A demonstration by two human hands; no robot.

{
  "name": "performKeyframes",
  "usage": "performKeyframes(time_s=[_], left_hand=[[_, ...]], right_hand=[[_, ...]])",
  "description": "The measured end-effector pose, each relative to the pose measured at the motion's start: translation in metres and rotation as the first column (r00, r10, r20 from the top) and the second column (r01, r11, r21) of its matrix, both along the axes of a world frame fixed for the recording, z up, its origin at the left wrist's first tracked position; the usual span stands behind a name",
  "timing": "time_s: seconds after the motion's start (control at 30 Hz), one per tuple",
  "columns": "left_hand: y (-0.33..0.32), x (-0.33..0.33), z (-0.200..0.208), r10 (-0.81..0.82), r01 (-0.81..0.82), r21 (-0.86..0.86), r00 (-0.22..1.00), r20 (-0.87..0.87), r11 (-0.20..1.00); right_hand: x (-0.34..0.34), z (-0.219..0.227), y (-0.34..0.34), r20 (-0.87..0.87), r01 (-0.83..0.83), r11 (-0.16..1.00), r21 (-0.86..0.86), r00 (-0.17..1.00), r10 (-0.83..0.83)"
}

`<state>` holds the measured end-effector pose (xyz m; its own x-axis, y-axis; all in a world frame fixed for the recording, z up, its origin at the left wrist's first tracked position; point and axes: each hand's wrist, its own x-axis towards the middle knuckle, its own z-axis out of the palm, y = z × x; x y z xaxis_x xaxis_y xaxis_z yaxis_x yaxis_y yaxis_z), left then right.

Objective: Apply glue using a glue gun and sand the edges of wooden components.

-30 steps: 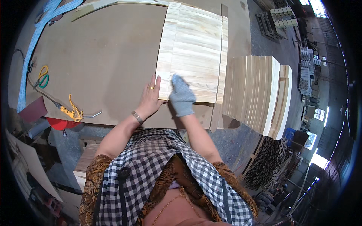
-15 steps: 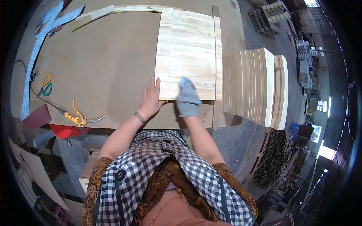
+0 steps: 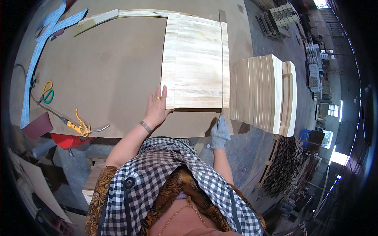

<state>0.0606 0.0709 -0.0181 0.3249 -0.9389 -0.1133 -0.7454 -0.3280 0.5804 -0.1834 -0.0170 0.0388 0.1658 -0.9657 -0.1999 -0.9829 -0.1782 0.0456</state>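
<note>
Resting against wood panel [image 3: 197, 63] at near left corner, bare left hand [image 3: 156, 108] lay with fingers extended, thumb apart, same place as half second earlier. Gloved right hand [image 3: 221, 133] had left panel's surface, shifted rightward and nearer body, to near end of dark strip [image 3: 222, 16]; fingers curled, could not tell whether pinching. Panel lay on brown table [image 3: 102, 67], left of board stack [image 3: 256, 94].

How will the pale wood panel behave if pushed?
The panel is probably stiff: it lies flat. Likely slides rather than tips, being broad and low on the brown table. It might shift in sections: a seam runs near its left edge.
</note>
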Motion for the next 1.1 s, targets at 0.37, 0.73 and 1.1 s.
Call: performKeyframes(time_s=[0.37,0.73,1.1], left_hand=[[0.003,-0.001,0.001,0.003,-0.002,0.032,1.0,-0.006,0.999],[0.001,-0.002,-0.001,0.005,-0.005,-0.005,1.0,-0.004,1.0],[-0.002,-0.001,0.0,-0.014,0.014,0.031,1.0,-0.001,0.999]], right_hand=[[0.097,-0.008,-0.072,0.024,0.032,0.999,-0.023,0.999,-0.031],[0.167,-0.035,-0.032,0.271,-0.521,0.853,-0.034,0.817,0.51],[0.122,-0.025,-0.143,0.046,-0.202,0.965,-0.165,0.976,0.212]])
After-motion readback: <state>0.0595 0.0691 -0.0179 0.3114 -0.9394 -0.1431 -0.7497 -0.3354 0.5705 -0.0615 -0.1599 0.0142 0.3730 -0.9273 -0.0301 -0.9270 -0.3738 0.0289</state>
